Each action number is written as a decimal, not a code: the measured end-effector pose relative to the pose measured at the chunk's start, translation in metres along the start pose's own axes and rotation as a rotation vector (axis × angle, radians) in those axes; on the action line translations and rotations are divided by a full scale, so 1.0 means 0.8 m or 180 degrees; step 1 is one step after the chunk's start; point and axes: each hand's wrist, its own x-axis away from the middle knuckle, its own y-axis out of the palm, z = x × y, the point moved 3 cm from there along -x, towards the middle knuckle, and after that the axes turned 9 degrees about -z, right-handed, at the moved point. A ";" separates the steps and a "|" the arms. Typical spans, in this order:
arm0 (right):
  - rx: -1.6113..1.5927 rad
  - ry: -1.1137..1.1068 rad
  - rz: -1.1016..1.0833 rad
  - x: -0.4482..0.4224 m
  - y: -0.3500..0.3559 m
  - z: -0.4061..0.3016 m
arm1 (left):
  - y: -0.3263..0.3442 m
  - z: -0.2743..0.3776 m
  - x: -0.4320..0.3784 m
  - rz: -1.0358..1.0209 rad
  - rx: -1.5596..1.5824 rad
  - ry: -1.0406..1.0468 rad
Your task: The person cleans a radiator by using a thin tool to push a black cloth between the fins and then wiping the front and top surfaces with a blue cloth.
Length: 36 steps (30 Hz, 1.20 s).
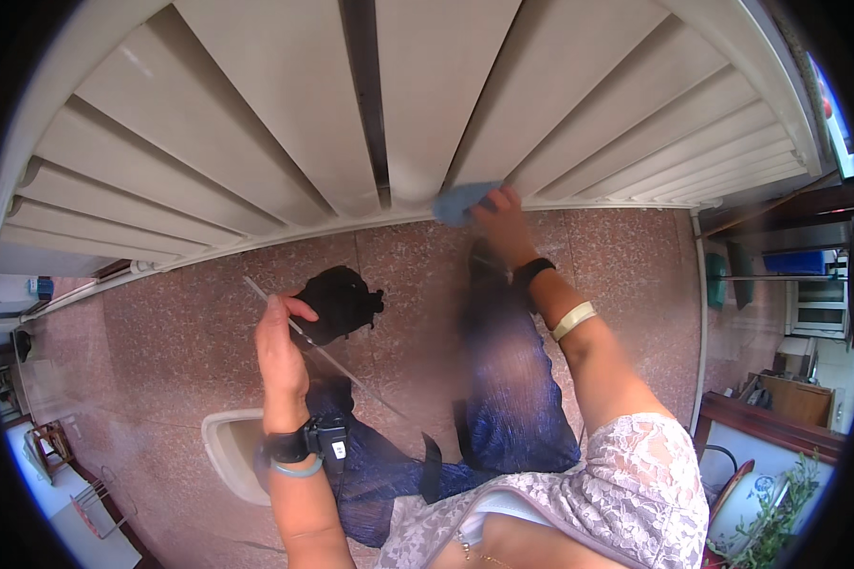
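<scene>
My right hand [502, 217] presses a light blue cloth [462, 203] to the lower ends of the white slats [420, 128], beside the bottom rail. Motion blur softens the fingers. Lower and to the left, my left hand [282, 341] has a thin, pale rod [356, 380] pinched between thumb and fingers. That rod slants from upper left to lower right, and its lower end fades into blur. Just behind these fingers is a black object [338, 306] with small projections on its right side; I cannot tell what it is.
Reddish speckled floor tiles [171, 341] lie below me. A white basin [235, 455] stands by my left forearm. Farther right are a potted plant [768, 519] and a wooden box [793, 398]. A pale pipe [699, 306] runs along the floor's right side.
</scene>
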 end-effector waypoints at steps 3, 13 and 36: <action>-0.0434 0.0875 -0.0307 0.061 0.048 0.058 | 0.011 -0.004 -0.008 -0.0115 -0.0079 0.0007; -0.0270 -0.1061 0.1255 -0.190 -0.347 -0.089 | 0.000 0.009 -0.004 -0.0045 -0.0013 0.0186; 0.0463 -0.1313 0.2110 -0.244 -0.276 -0.084 | -0.003 0.014 -0.005 0.0038 -0.0100 0.0093</action>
